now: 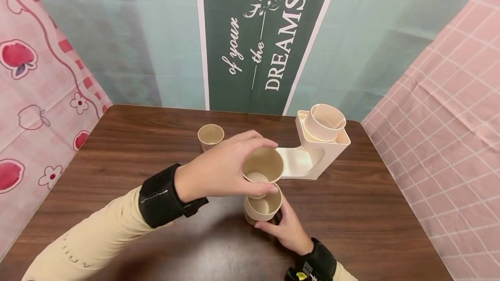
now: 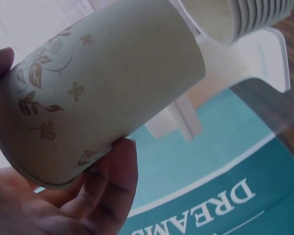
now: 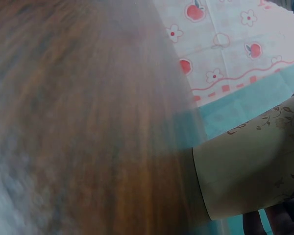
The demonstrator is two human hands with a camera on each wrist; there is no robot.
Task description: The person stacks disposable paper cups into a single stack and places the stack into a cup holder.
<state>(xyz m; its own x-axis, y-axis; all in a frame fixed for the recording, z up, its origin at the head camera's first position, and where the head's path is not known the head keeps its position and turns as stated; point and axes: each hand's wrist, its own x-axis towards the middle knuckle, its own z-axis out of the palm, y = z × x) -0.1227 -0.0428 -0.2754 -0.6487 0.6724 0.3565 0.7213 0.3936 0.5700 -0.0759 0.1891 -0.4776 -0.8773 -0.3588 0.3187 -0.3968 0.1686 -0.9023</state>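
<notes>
My left hand (image 1: pixel 222 166) grips a paper cup (image 1: pixel 269 161) by its upper part, thumb on the near side and fingers across the far side. Brown leaves and flowers are printed on this cup's wall, seen in the left wrist view. Just below it, my right hand (image 1: pixel 291 227) holds a stack of nested paper cups (image 1: pixel 271 206), mouth up, fingers round its side. Several stacked rims (image 2: pixel 255 14) show in the left wrist view. The held cup's base overlaps the stack's mouth in the head view. The right wrist view shows the stack's printed outer cup (image 3: pixel 250 166).
Another paper cup (image 1: pixel 211 135) stands upright farther back on the brown wooden table (image 1: pixel 156 129). At the back right is a cream plastic stand (image 1: pixel 330 155) with a round, open-topped holder (image 1: pixel 324 122) on it. Curtains (image 1: pixel 164 34) hang behind and at both sides.
</notes>
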